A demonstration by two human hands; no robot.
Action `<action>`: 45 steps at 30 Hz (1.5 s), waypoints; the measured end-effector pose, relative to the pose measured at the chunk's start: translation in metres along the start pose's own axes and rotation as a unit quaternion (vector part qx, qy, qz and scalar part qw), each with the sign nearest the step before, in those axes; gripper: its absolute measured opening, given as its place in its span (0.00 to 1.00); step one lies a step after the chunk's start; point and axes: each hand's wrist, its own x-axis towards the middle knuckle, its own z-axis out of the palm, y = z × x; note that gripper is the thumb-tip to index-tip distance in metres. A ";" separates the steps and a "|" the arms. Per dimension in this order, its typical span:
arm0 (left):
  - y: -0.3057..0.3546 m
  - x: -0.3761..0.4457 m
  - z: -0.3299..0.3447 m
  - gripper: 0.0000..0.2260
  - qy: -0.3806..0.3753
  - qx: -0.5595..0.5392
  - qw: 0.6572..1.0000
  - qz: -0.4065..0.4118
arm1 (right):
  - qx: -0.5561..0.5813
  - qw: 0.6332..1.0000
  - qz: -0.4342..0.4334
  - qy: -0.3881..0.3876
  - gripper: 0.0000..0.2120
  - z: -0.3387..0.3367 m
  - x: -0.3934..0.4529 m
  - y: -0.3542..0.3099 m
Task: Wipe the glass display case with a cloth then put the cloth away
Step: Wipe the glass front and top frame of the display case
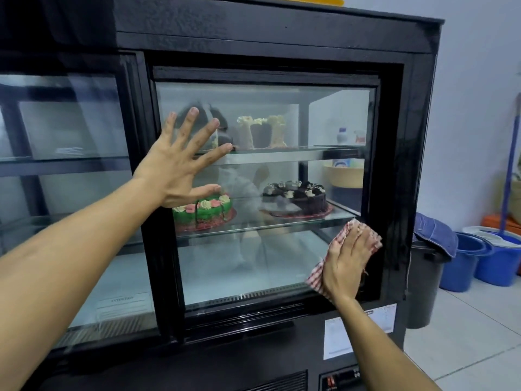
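Observation:
A black-framed glass display case (394,170) fills the view, with cakes on its glass shelves. My left hand (180,165) lies flat on the sliding glass door near its left edge, fingers spread straight. My right hand (345,261) presses a red-and-white checked cloth (315,276) flat against the lower right corner of the same pane (253,263), fingers straight over the cloth. Most of the cloth is hidden under the hand.
Inside are a green cake (204,211), a chocolate cake (298,198) and tall pastries (262,132). To the right on the tiled floor stand a dark bin (425,280) with a denim cloth over it, blue buckets (476,261) and a mop handle (510,170).

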 end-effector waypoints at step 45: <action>0.010 -0.001 0.008 0.35 0.036 -0.074 0.996 -0.034 | -0.020 0.962 -0.271 0.011 0.29 0.072 -0.068 -0.204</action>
